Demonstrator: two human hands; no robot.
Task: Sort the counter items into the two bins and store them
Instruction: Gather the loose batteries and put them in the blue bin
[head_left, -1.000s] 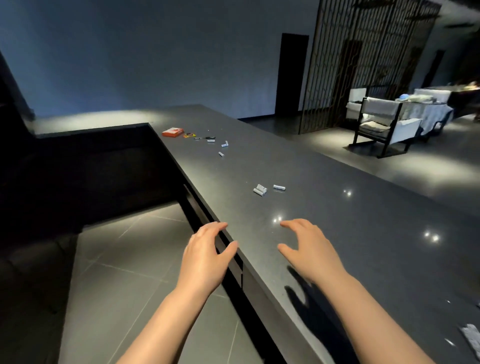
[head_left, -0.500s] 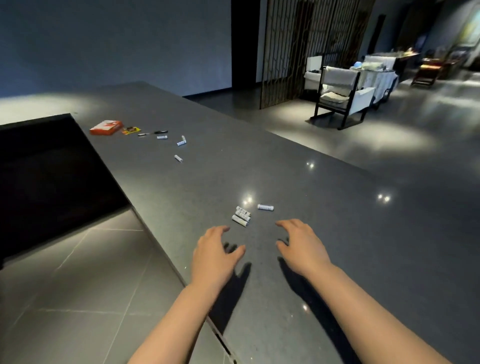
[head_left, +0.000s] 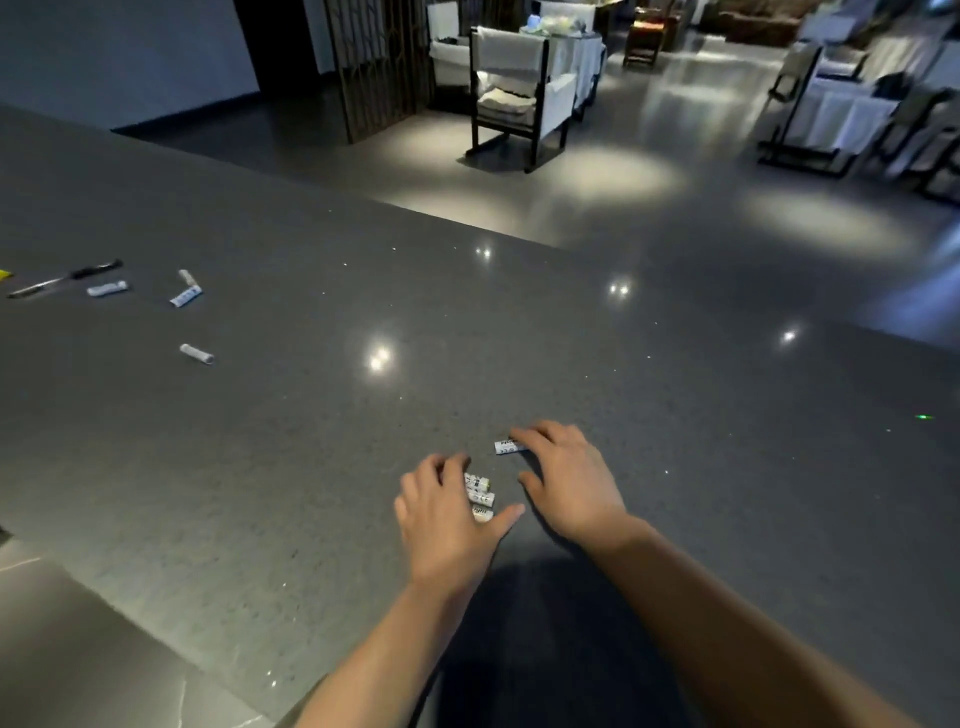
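Three white batteries (head_left: 480, 496) lie side by side on the dark counter (head_left: 311, 467), partly under the fingers of my left hand (head_left: 447, 514), which lies over them with thumb spread. A single white battery (head_left: 506, 447) lies just beyond, and the fingertips of my right hand (head_left: 566, 478) touch its right end. Further batteries lie at the far left: one alone (head_left: 196, 354), a pair (head_left: 186, 291) and another (head_left: 106, 288). No bins are in view.
A black pen (head_left: 62, 278) lies at the far left edge beside a yellow scrap (head_left: 4, 274). The counter's near edge drops to a tiled floor (head_left: 78, 649) at lower left. Chairs (head_left: 519, 98) and covered tables stand in the room beyond.
Both hands have moved forward across the counter and reached the batteries. The view has swung right and closer, so the orange box left the frame.
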